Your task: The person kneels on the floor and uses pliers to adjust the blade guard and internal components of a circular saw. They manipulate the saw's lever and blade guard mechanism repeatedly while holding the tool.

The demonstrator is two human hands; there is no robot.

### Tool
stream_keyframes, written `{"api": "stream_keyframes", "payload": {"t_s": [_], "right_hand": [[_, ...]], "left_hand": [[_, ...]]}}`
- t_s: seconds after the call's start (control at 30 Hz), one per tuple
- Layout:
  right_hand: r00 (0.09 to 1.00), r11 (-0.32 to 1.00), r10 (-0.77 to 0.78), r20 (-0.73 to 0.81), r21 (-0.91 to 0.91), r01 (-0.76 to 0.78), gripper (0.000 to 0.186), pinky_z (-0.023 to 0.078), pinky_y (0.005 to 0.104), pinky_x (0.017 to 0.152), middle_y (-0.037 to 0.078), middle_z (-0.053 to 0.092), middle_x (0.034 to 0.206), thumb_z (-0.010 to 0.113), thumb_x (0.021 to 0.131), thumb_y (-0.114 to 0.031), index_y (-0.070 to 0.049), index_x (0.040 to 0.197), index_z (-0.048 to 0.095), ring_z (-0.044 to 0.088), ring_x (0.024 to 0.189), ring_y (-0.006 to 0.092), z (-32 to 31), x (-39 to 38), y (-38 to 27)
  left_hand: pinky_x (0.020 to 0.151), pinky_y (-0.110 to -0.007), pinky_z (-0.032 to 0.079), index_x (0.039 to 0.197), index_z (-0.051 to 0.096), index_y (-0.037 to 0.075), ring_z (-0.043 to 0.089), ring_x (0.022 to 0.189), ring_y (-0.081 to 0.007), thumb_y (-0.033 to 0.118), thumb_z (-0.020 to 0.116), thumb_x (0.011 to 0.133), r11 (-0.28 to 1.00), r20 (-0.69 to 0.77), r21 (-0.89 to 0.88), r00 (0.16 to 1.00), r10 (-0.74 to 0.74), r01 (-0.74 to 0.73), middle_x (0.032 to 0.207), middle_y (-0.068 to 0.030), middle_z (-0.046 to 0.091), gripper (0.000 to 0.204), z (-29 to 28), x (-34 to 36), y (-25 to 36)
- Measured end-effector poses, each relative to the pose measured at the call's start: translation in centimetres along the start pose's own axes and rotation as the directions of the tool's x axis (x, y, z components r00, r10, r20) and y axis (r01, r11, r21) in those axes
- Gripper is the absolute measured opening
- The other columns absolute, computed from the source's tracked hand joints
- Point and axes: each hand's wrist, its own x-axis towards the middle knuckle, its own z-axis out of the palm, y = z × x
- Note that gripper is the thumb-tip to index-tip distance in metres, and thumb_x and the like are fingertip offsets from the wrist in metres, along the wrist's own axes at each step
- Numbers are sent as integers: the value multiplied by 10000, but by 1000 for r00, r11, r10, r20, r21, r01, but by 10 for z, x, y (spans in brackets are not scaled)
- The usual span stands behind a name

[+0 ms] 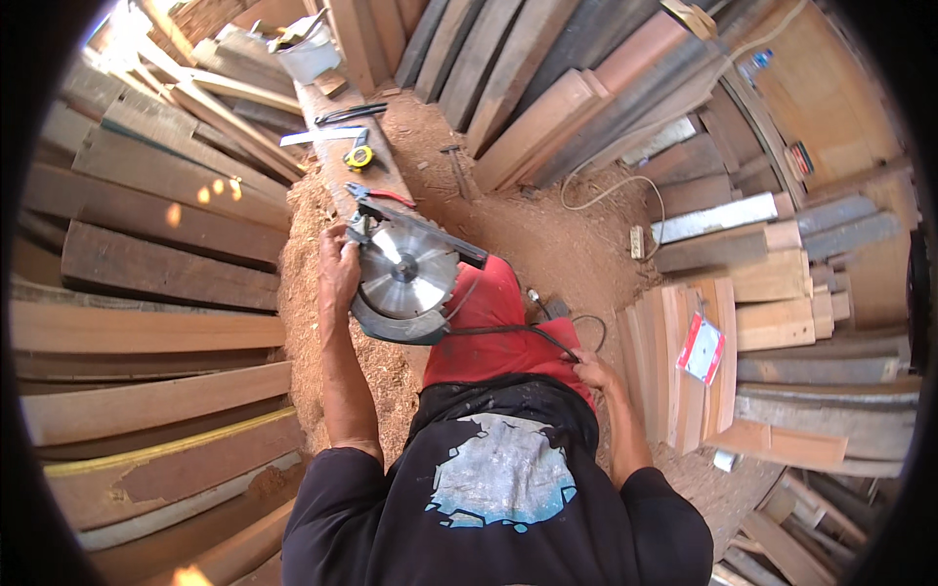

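Observation:
A circular saw [408, 272] lies tipped on its side over my left thigh, its round steel blade facing up. My left hand [339, 256] grips the saw at its left edge, fingers wrapped round a part I cannot make out. From the saw a black power cord [518, 330] runs across my red shorts to the right. My right hand [588, 371] is closed round that cord beside my right thigh. Just beyond the saw, red-handled pliers [381, 194] rest on a wooden plank [386, 161], with a yellow tape measure [359, 157] and a try square [322, 137] farther up.
Stacked boards [166, 264] line the left side, and more timber [547, 117] leans at the back. A hammer [455, 171] lies on the sawdust floor [430, 137]. At right, a pale cord [625, 181] ends near a socket block [637, 242]. A white bucket [308, 54] stands far left.

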Motion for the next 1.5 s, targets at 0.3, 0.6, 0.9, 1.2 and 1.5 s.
{"api": "stream_keyframes", "payload": {"t_s": [0.3,0.6,0.9,1.2,1.5], "right_hand": [[812,852,258,-523,-273,-447,396,473,502,1011,255,669,1221,650,938,-335,-31,1192,661,619,1183,423,-15,30,-42],[568,994,-101,-817,-58,93,281,471,493,929,190,680,1044,735,918,-283,-58,1054,637,617,1068,402,-121,116,-111],[75,618,-707,-704,-563,548,330,460,506,1017,178,595,1305,770,900,-296,-79,1089,609,557,1219,371,-167,51,-314],[912,959,21,-409,-249,-134,422,452,501,1032,204,653,1176,671,918,-297,-46,1250,599,585,1181,413,-60,75,-77],[886,937,189,-423,-191,-291,290,380,520,1076,189,670,1158,668,914,-267,-41,1096,668,567,1213,363,43,5,-14]], "left_hand": [[973,-415,489,1354,552,18,653,1089,-322,238,505,949,950,-36,313,999,31,-18,1177,-217,679,463,-7,-14,28],[1010,-442,465,1386,539,47,625,1168,-389,259,470,968,932,7,357,998,70,-68,1254,-251,653,474,-6,11,-13],[982,-486,478,1386,533,44,626,1155,-449,252,460,952,938,-43,346,999,26,-9,1243,-283,654,487,-6,6,-8],[991,-504,467,1371,548,36,610,1165,-478,251,459,959,911,-1,411,999,35,-32,1271,-290,641,473,2,12,-4],[932,-394,471,1316,562,-18,613,1014,-292,203,453,963,958,20,281,998,53,-56,1108,-188,654,430,0,6,0]]}}
